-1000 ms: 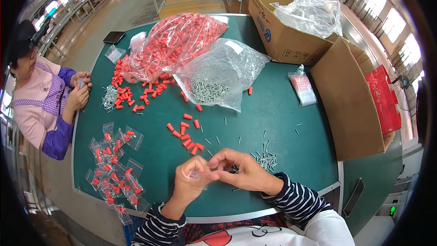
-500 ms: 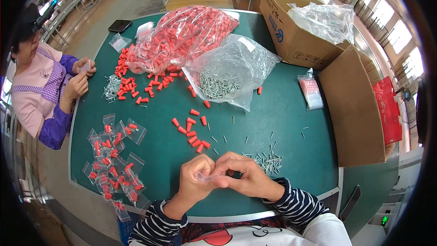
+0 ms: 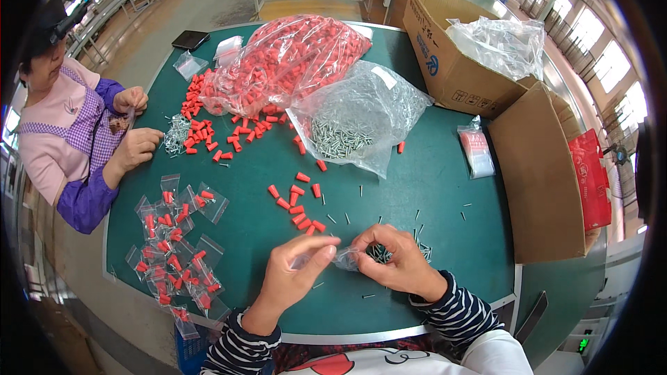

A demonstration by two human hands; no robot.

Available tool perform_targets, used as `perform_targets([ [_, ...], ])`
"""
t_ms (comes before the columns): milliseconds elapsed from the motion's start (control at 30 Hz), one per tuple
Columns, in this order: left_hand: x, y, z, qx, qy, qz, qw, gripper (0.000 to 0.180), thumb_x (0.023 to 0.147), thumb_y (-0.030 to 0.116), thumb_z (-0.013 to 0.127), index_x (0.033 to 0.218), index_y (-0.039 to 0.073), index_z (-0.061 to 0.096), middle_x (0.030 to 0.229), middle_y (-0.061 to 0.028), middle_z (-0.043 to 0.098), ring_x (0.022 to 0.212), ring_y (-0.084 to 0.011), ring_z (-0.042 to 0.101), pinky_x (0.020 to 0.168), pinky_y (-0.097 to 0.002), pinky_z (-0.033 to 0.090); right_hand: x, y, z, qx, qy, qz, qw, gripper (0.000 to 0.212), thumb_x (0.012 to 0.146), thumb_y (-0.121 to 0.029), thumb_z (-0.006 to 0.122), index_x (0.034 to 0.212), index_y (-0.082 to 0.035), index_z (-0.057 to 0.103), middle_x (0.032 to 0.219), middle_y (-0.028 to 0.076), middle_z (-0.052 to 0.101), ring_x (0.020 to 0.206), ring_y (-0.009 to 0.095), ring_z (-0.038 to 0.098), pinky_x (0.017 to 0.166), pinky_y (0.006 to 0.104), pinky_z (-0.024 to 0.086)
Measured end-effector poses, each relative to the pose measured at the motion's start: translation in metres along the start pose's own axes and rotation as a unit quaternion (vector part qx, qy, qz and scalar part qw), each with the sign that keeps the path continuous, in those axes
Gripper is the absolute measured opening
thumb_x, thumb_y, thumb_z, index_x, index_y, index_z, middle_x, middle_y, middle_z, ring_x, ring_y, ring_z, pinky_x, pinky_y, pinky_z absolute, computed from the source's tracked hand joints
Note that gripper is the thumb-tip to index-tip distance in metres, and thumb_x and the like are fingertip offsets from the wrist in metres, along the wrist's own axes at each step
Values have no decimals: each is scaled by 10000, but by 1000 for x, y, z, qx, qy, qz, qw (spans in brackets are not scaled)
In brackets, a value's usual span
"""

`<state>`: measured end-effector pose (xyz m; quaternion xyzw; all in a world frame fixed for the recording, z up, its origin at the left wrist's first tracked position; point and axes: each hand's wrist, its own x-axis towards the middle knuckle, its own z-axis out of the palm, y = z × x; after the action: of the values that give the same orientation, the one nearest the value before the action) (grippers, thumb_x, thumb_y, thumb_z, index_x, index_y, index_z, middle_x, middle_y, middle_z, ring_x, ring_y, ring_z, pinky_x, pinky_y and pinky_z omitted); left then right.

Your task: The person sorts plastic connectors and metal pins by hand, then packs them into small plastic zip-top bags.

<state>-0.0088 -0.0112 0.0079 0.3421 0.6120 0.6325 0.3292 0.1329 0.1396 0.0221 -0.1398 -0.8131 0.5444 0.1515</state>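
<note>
A small clear plastic bag [image 3: 345, 259] stretches between my two hands above the near edge of the table. My left hand [image 3: 297, 272] is closed on its left part, thumb and forefinger held close together. Thumb and fingers of my right hand [image 3: 401, 262] pinch its right end. What the bag contains, if anything, I cannot make out. Loose screws [image 3: 422, 242] lie beside and partly behind my right hand. Beyond my left hand is a loose group of tapered red plastic caps [image 3: 297, 201].
Filled small bags [image 3: 174, 258] are heaped at left. Farther back lie a big bag of red caps [image 3: 292, 55] and a bag of screws [image 3: 361, 114]. Cardboard boxes [image 3: 538, 173] line the right side, near a pack of bags [image 3: 476, 151]. A co-worker's hand [image 3: 139, 147] reaches in at left.
My hands have moved apart, my right hand to the right, and the bag now shows between them. The co-worker's hands have separated, one now by the small screw pile. The whole view has shifted slightly.
</note>
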Motion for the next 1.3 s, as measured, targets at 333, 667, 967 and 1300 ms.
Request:
perform_targets([
  [333, 5, 2, -3, 29, -63, -63, 996, 161, 876, 114, 708, 993, 5, 729, 837, -48, 651, 722, -76, 568, 627, -228, 446, 10, -1, -4, -146, 42, -103, 983, 87, 826, -87, 673, 900, -68, 631, 817, 62, 640, 769, 249, 598, 722, 355, 408],
  [667, 3, -6, 3, 4, -2, -59, 998, 100, 850, 55, 731, 901, -30, 722, 854, -48, 682, 779, -78, 611, 688, -220, 477, 6, -21, 1, -197, 177, -184, 947, 223, 780, -108, 758, 976, -80, 656, 942, 58, 643, 873, 258, 598, 732, 374, 417],
  [967, 11, 1, 8, -138, -25, -129, 982, 134, 871, 103, 731, 893, -26, 706, 811, -27, 659, 701, -62, 570, 626, -193, 449, 3, -10, -3, -148, 92, -175, 969, 167, 796, -141, 746, 919, -67, 661, 853, 44, 651, 794, 230, 595, 706, 352, 397],
  [1300, 8, -7, 11, 78, 58, 24, 995, 99, 866, 82, 726, 885, -14, 711, 795, 1, 645, 696, -51, 550, 613, -203, 429, 5, -13, 8, -142, 120, -150, 971, 172, 797, -151, 731, 911, -62, 640, 840, 58, 642, 794, 245, 592, 691, 355, 399],
])
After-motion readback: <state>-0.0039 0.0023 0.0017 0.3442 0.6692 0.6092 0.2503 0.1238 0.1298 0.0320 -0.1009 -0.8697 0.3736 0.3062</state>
